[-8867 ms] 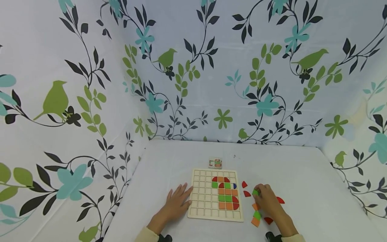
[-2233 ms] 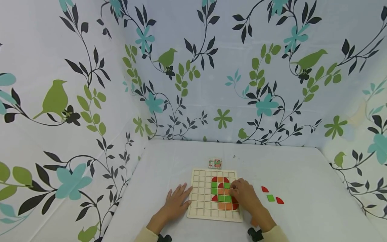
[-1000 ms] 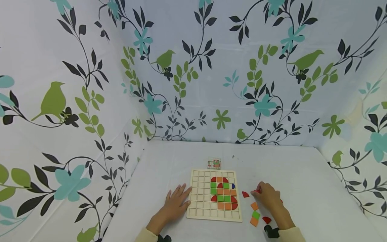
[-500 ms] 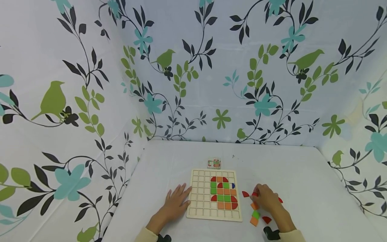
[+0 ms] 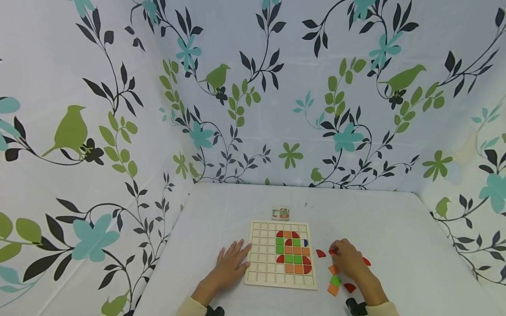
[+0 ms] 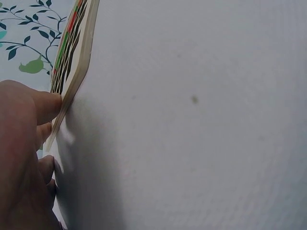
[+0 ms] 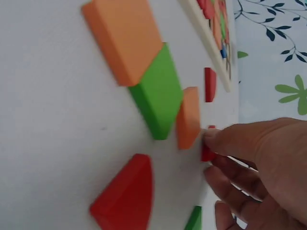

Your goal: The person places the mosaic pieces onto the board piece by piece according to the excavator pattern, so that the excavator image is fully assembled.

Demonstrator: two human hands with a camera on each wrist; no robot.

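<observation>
My left hand (image 5: 230, 266) lies at the left edge of the wooden grid board (image 5: 261, 278), its fingers extended and tips touching the rim. In the left wrist view the thumb (image 6: 48, 106) rests against the board's side. On the board's right half sit green, orange and red tiles, plus a small blue piece (image 5: 305, 242). Just right of the board, my right hand (image 5: 349, 259) pinches a red quarter-circle tile (image 7: 207, 152) between thumb and fingers, low over the table. Another red quarter-circle tile (image 5: 320, 253) lies between that hand and the board.
Beside the right hand lie orange tiles (image 5: 333, 289), a green tile (image 5: 335, 280) and red quarter-circle tiles (image 5: 349, 288). A further green tile (image 7: 194, 218) shows below the fingers in the right wrist view. A small pattern card (image 5: 280, 213) lies behind the board.
Since the oldest frame, a green tile and a red quarter-circle tile have appeared in the board's left tile column. My right hand has gone from the board back to the loose tiles. The left stays put.
</observation>
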